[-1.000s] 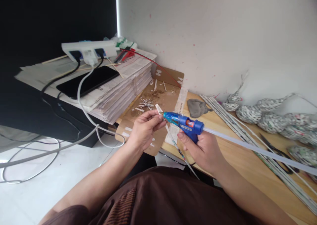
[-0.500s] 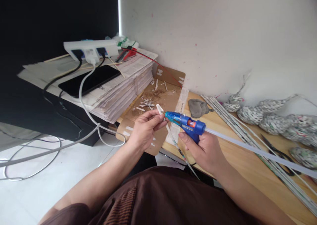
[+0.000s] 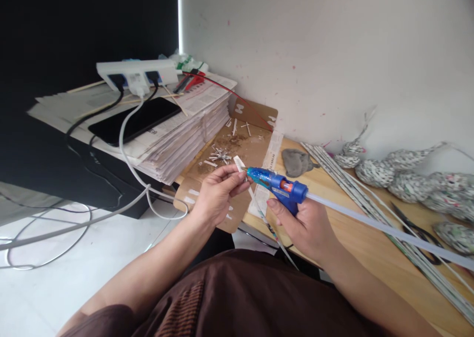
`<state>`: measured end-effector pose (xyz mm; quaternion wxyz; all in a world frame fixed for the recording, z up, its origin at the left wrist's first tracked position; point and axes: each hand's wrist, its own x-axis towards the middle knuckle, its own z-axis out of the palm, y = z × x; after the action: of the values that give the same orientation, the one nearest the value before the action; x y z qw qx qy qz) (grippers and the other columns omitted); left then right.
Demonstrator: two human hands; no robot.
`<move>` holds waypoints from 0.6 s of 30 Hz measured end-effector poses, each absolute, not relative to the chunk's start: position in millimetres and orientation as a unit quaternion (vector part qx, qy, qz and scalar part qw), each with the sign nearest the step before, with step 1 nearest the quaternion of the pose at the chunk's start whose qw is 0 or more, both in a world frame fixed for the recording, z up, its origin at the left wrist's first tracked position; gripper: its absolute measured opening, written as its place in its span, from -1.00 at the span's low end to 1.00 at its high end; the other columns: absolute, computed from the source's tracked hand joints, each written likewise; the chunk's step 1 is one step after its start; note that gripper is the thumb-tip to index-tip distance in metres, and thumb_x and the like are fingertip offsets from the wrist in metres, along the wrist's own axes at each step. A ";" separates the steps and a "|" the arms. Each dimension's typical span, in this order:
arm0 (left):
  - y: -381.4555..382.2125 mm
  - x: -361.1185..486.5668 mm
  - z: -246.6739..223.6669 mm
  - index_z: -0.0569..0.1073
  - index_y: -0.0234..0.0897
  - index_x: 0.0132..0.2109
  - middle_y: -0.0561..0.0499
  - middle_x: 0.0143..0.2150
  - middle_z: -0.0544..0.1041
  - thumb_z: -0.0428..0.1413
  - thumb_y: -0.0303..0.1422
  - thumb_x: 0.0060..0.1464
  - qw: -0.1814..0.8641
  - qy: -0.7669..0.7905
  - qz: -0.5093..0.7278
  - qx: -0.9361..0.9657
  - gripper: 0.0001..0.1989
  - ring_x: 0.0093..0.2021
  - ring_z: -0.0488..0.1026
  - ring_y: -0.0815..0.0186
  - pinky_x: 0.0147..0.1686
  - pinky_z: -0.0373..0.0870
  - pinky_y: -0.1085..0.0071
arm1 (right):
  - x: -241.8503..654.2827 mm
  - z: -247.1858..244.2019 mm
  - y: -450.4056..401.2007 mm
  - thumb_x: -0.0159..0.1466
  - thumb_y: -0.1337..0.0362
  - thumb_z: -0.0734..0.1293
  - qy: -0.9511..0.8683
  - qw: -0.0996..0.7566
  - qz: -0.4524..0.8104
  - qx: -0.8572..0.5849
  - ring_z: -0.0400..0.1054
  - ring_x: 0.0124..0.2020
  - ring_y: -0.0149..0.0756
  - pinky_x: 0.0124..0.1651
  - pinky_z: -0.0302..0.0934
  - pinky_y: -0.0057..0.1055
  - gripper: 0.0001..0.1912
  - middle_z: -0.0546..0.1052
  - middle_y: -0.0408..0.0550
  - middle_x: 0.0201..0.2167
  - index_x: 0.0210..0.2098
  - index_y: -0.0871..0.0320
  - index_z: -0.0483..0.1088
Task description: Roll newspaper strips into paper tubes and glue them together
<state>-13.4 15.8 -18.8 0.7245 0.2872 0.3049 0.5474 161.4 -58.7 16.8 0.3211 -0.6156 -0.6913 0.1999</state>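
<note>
My right hand (image 3: 305, 226) is wrapped round the handle of a blue hot glue gun (image 3: 277, 182). A long translucent glue stick (image 3: 355, 213) sticks out of the gun's back end. Between the fingertips of my left hand (image 3: 220, 189) is a thin rolled newspaper strip (image 3: 261, 213), its flat white end poking up past the fingers and its tail hanging down toward my lap. The gun's nozzle meets the strip's flat end, or nearly so; I cannot tell whether they touch. Fingers of my left hand hide part of the strip.
A cardboard piece (image 3: 255, 142) with paper scraps lies below. At left, stacked newspapers (image 3: 192, 139) carry a phone (image 3: 137, 119) and a power strip (image 3: 137, 75) with trailing cables. Rightward are a grey lump (image 3: 296, 162), paper rods (image 3: 348, 184), scissors (image 3: 422, 235) and woven paper shapes (image 3: 374, 171).
Both hands, the glue gun and the paper strip hold almost the same position. Only a very slight shift of the whole view shows.
</note>
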 end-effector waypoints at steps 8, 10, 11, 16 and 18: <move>15.6 -13.2 -19.8 0.55 -0.34 -0.28 0.01 -0.36 0.58 0.31 -0.44 -0.12 0.723 0.307 0.548 0.289 -0.82 -0.34 0.54 0.42 -0.24 0.52 0.53 | 163.1 15.5 -58.7 0.28 0.10 0.27 -0.700 0.314 0.187 -0.614 0.38 -0.53 -0.27 -0.38 0.22 -0.37 -0.76 0.47 -0.14 -0.60 -0.22 0.13 0.45; 15.4 -13.5 -19.8 0.55 -0.34 -0.28 0.02 -0.35 0.58 0.30 -0.45 -0.11 0.723 0.306 0.548 0.290 -0.82 -0.34 0.55 0.42 -0.24 0.52 0.53 | 163.3 15.1 -58.8 0.28 0.11 0.28 -0.700 0.316 0.184 -0.614 0.38 -0.53 -0.27 -0.38 0.22 -0.38 -0.76 0.47 -0.14 -0.61 -0.22 0.12 0.45; 15.3 -13.6 -19.8 0.55 -0.34 -0.28 0.02 -0.35 0.58 0.30 -0.45 -0.10 0.723 0.306 0.548 0.291 -0.82 -0.33 0.55 0.42 -0.24 0.52 0.53 | 163.3 15.0 -59.0 0.28 0.11 0.28 -0.700 0.316 0.183 -0.613 0.38 -0.53 -0.27 -0.38 0.22 -0.38 -0.76 0.47 -0.14 -0.61 -0.21 0.12 0.45; 15.0 -13.9 -19.3 0.55 -0.34 -0.28 0.02 -0.36 0.58 0.30 -0.44 -0.11 0.724 0.308 0.546 0.289 -0.83 -0.33 0.55 0.42 -0.24 0.52 0.53 | 162.3 15.9 -59.4 0.29 0.10 0.27 -0.700 0.311 0.185 -0.616 0.37 -0.54 -0.30 -0.38 0.20 -0.40 -0.74 0.47 -0.15 -0.58 -0.18 0.13 0.44; 15.0 -13.9 -19.1 0.54 -0.34 -0.29 0.02 -0.35 0.58 0.31 -0.44 -0.12 0.723 0.309 0.547 0.286 -0.82 -0.33 0.55 0.42 -0.24 0.52 0.53 | 161.9 16.2 -59.2 0.28 0.10 0.27 -0.701 0.312 0.175 -0.617 0.37 -0.52 -0.31 -0.36 0.20 -0.40 -0.74 0.48 -0.15 -0.56 -0.19 0.14 0.44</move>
<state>-13.9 15.0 -19.1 0.7235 0.2856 0.3092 0.5471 161.9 -59.2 16.2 0.3118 -0.6167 -0.7012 0.1755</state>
